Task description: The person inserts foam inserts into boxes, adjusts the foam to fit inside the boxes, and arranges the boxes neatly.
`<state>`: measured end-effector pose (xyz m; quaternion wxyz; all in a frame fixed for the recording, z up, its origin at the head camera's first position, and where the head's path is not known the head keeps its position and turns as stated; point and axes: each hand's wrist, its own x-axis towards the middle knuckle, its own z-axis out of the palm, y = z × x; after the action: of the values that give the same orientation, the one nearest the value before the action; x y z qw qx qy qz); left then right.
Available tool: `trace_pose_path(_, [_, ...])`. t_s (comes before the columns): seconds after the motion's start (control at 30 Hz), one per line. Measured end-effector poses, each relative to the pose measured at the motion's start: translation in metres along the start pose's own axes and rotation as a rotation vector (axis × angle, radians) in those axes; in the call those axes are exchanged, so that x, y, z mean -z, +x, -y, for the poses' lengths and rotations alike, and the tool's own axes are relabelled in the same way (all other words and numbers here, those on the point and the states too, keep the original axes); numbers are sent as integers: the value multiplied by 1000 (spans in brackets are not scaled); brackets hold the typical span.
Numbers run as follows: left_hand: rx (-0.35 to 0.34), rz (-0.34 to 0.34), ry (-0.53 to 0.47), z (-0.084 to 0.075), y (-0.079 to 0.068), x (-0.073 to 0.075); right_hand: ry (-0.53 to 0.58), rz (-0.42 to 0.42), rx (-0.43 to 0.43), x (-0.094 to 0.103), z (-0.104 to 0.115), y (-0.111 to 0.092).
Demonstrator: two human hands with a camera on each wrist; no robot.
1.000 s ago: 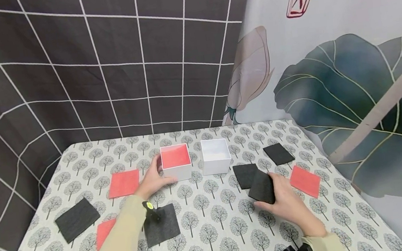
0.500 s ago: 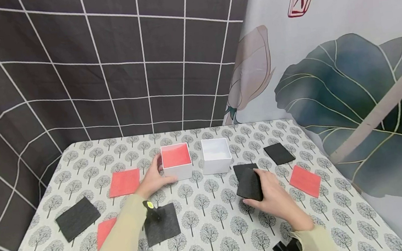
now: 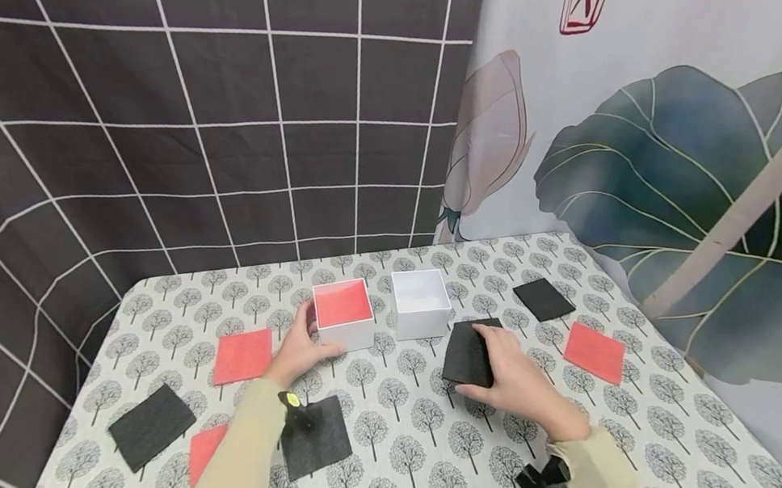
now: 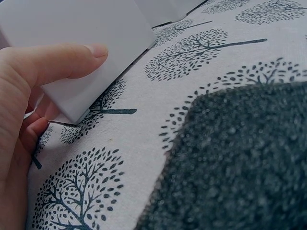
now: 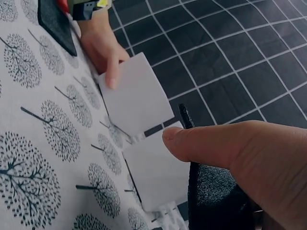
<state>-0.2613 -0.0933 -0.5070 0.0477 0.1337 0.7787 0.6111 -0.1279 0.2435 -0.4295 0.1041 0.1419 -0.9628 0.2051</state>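
My left hand holds the left white box, thumb along its near wall and fingers round its left side. Red shows inside that open box. Just to its right stands a second open-topped white box, white inside. In my right hand a black felt square is pinched between thumb and fingers, tilted and overlapping another black square lying behind it. The right wrist view shows the thumb pressed on the edge of the held felt, with both boxes beyond.
Lying at left are a red square, a black square, a partly covered red square and a black square beneath the left wrist. A black square and a red square lie at right on the tree-patterned cloth.
My right hand has moved left with the black felt square, which now covers most of the black square lying there. The left hand and both boxes have stayed put.
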Motion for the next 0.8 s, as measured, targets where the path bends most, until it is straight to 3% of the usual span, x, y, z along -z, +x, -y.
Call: trace_pose_path(0.8, [-3,-4,-9,4,2,0,40,29,94,-11,30,30])
